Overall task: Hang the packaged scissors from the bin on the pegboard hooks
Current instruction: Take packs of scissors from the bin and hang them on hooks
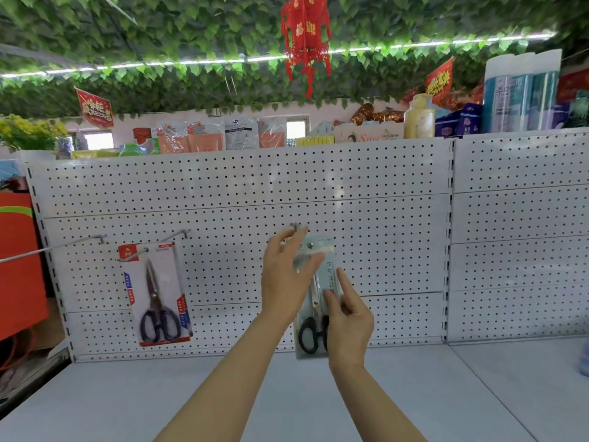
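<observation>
Nearest us, our two bare forearms rise from the bottom edge over a pale grey, flat shelf deck (pixel 414 393), which lies bare across its width and leaves open room on both sides of the arms. Our right hand (pixel 349 323) pinches the lower part of a clear plastic blister pack of black-handled scissors (pixel 314 317), fingers curled round its right edge near the handles. Our left hand (pixel 287 275) is spread, fingers loosely fanned, its palm against the upper front of the same pack; whether it grips or only steadies we cannot tell. The pack stands upright, its top just below a short metal peg hook (pixel 295 226) on the white perforated metal pegboard (pixel 382 234). We cannot tell whether the pack's hole is on that hook.

To the left, well apart from our hands, a red-and-white carded pack of black-handled scissors (pixel 157 295) hangs from a long wire hook (pixel 137 254), slightly tilted. Another long bare wire hook (pixel 51 248) juts out further left. The board to the right of the pack is free of goods.

Beyond the board's top edge sit packaged goods (pixel 223 135), and overhead a red paper lantern (pixel 305 39) hangs among green artificial leaves (pixel 159 33).
</observation>
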